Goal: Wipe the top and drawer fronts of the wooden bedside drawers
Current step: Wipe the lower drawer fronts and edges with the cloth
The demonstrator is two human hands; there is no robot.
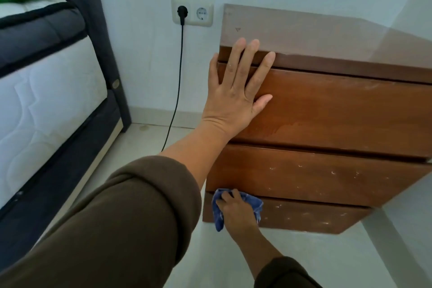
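Note:
The wooden bedside drawers [327, 110] stand against the white wall, with three brown drawer fronts and a dusty, pale top [304, 35]. My left hand [236, 91] lies flat and spread on the left end of the top drawer front, its fingertips reaching the top's front edge. Lower down, my right hand [236, 214] is closed on a blue cloth [218, 216] and presses it against the left end of the bottom drawer front [304, 217]. White specks dot the middle and bottom drawer fronts.
A bed [46, 91] with a white mattress and dark frame fills the left side. A double wall socket [192, 12] holds a black plug, and its cable [178, 82] hangs to the pale tiled floor [210, 259] between bed and drawers.

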